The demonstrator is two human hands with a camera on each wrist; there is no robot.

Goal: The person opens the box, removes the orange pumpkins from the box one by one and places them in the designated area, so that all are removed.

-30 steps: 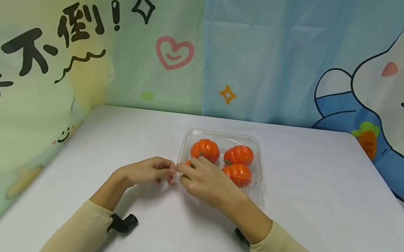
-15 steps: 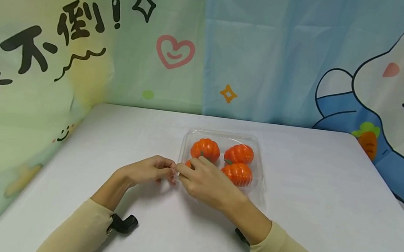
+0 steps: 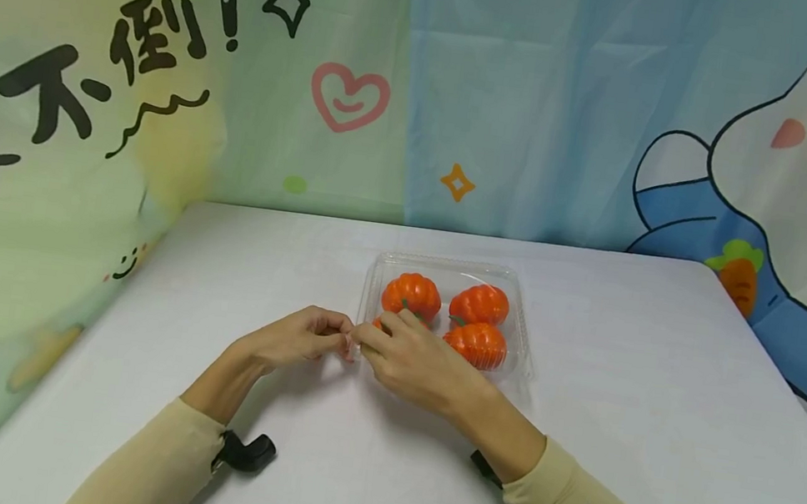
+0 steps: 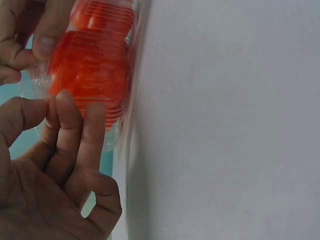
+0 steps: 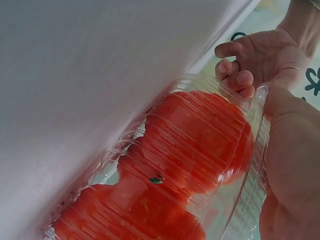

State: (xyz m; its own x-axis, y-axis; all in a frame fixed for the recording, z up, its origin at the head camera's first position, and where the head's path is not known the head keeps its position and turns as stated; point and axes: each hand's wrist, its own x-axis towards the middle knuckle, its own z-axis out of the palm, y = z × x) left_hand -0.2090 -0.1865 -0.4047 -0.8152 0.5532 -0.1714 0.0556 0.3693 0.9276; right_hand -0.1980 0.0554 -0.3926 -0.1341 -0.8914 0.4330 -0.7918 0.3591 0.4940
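A clear plastic clamshell container (image 3: 515, 358) stands on the table, holding several small orange pumpkins (image 3: 482, 304) with green stems. My left hand (image 3: 303, 335) is at its near left corner, where thumb and fingers pinch the plastic edge. Beside it, my right hand (image 3: 420, 365) reaches across the front and pinches the same corner. In the right wrist view the ribbed container wall (image 5: 235, 210) runs under the right thumb. The left wrist view has both hands' fingertips close together at the rim. The front left pumpkin is mostly hidden behind my right hand in the head view.
The white table (image 3: 622, 380) extends around the container. Behind it hangs a printed cloth backdrop (image 3: 511, 114) with a cartoon animal. A black wrist camera mount (image 3: 248, 451) sits at the left sleeve cuff.
The head view has tipped slightly, so the backdrop and container sit a little higher in it. Both hands stay at the container's corner with hardly any visible movement.
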